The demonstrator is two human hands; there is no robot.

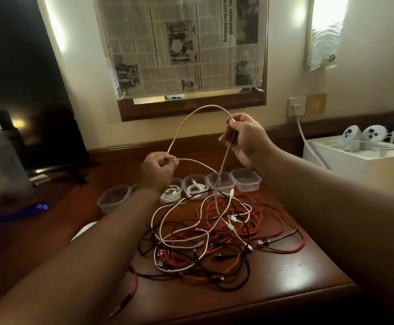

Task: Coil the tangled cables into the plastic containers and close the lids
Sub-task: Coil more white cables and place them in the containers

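Observation:
A white cable (205,108) arches in the air between both hands. My left hand (157,170) pinches one part of it, and my right hand (245,137) grips another part higher up. From there the cable drops into a tangled heap of red, black and white cables (217,233) on the wooden table (292,275). Behind the heap stands a row of clear plastic containers without lids. Two of them (171,192) (195,185) hold coiled white cables. The others (114,198) (221,181) (246,179) look empty.
A white box (355,165) with two white round devices and cords stands at the right, plugged into a wall socket (296,106). A dark monitor (22,90) and a translucent bottle (1,160) stand at the left. A blue object (15,214) lies at the left edge.

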